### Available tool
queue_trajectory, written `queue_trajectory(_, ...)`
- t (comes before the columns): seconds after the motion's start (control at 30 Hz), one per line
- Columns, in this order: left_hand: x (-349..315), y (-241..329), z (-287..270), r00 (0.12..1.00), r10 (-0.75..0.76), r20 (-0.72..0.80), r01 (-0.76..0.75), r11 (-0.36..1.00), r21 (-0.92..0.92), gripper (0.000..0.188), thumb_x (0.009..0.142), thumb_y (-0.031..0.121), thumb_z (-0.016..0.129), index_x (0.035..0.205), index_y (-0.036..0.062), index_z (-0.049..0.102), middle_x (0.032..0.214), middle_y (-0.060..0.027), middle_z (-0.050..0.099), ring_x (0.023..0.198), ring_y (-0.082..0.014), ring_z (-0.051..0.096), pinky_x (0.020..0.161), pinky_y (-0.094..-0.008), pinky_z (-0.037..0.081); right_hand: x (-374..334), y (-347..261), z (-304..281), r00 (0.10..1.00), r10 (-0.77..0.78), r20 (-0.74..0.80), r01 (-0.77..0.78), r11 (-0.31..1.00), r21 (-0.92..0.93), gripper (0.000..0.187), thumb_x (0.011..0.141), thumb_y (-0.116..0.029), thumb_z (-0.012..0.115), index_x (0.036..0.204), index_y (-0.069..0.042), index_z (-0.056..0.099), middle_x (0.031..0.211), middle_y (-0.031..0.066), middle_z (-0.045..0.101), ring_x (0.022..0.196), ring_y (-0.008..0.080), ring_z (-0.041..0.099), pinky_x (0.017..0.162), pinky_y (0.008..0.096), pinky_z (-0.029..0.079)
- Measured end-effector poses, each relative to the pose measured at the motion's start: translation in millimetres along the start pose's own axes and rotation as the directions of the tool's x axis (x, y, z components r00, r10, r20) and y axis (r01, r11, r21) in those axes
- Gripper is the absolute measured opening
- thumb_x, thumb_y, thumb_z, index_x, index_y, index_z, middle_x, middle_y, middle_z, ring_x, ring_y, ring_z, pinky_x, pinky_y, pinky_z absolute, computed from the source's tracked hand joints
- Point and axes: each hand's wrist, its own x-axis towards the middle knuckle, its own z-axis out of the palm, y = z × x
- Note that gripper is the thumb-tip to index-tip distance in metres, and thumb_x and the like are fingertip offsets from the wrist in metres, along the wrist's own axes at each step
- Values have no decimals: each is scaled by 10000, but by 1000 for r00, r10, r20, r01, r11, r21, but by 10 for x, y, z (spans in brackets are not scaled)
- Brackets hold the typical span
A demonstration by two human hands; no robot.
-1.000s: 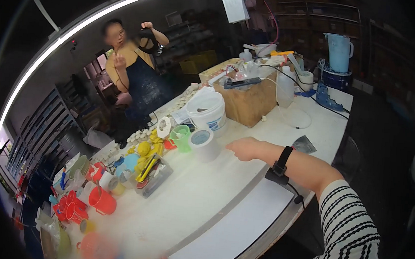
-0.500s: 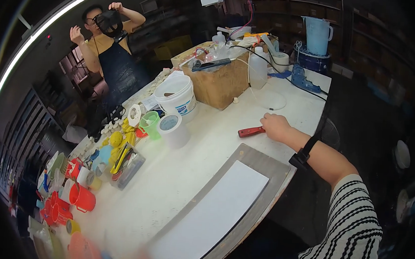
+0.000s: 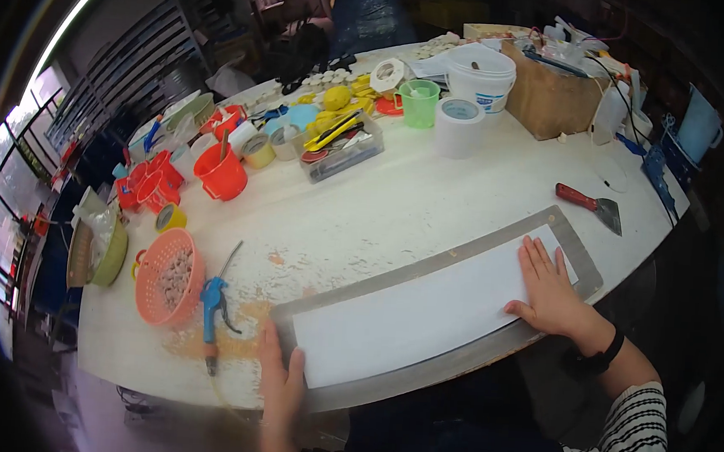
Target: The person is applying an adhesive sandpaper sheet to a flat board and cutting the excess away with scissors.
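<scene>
A long white sheet (image 3: 406, 316) lies on a grey board (image 3: 358, 290) at the near edge of the table. My right hand (image 3: 547, 289) rests flat on the sheet's right end, fingers spread. At the board's left end is my left hand (image 3: 280, 378), thumb and fingers apart, its edge against the board; it is slightly blurred. Neither hand holds anything. A scraper (image 3: 591, 206) with a red handle lies beyond the board's right end. Left of my left hand are a blue air blow gun (image 3: 213, 304) and a pink colander (image 3: 168, 284) holding small pale pieces.
Red cups (image 3: 221, 172), a yellow tape roll (image 3: 171, 218) and a clear tool box (image 3: 341, 154) stand along the far left. Behind are a white roll (image 3: 457, 131), a green cup (image 3: 419, 105), a white bucket (image 3: 481, 74) and a cardboard box (image 3: 552, 97).
My right hand has let go of the scraper and moved onto the white sheet. My left hand has come fully into view by the board's left end. The view has swung left.
</scene>
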Motion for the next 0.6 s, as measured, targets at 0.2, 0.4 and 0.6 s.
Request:
queue_trajectory(0.2,-18,-44,-5,997,55,-59,-59,995,-74,525,935,106,487,1406,-58,323,1461,-261,325,1369,-376,309,1134,-405,223,169,-1318,153,929,-369,-23,369,929,1,1108,800,-777,372,1396,150,254,1499,308,197,1428,412,129,1118,601,78)
queue_trajectory(0.4,-13,-89,8,994,54,-99,-71,980,-186,516,902,28,469,1397,-51,346,1442,-255,361,1356,-373,336,1124,-404,246,323,-2298,295,802,-593,-71,598,797,88,1080,814,-777,336,1403,127,283,1510,272,213,1434,382,141,1127,580,88)
queue_trajectory(0.6,-65,-182,0,972,-20,-232,-84,899,-431,457,886,-1,472,1339,-39,438,1384,-237,449,1318,-349,404,1109,-389,273,425,-2541,358,633,-768,-93,773,621,129,793,910,-607,380,1378,34,396,1505,199,279,1433,319,186,1126,564,142)
